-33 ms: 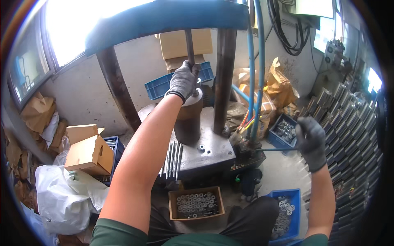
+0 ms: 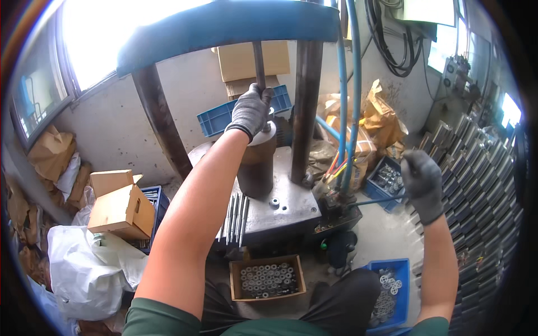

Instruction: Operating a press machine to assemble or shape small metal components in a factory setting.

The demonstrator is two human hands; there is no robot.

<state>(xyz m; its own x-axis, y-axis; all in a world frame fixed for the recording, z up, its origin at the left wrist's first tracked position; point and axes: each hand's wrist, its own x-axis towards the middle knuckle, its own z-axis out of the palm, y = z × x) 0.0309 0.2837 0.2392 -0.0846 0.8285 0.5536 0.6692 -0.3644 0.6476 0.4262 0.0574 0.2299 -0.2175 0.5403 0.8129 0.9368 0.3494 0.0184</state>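
Observation:
My left hand point(image 2: 250, 111), in a grey glove, is closed around the lower end of an upright metal rod point(image 2: 258, 59) under the blue press beam point(image 2: 230, 23). Below it stands a thick dark cylinder point(image 2: 256, 176) with a pale top, on the steel press bed point(image 2: 288, 210). My gloved right hand point(image 2: 422, 185) is closed at the outer end of a thin blue lever point(image 2: 378, 201); its grip is partly blurred. Several slim steel shafts point(image 2: 237, 215) lie side by side at the bed's front left, and a small ring point(image 2: 274, 203) sits right of the cylinder.
A cardboard box point(image 2: 268, 298) of metal rings stands between my legs. Blue bins point(image 2: 408, 291) of small parts are at right, beside stacked metal tubes point(image 2: 482, 190). An opened carton point(image 2: 120, 215) and white sack point(image 2: 84, 274) are at left. Blue hoses point(image 2: 357, 95) rise beside the press.
My right hand has moved slightly up, and the blue lever's outer end has risen with it. The left hand stays where it was on the rod.

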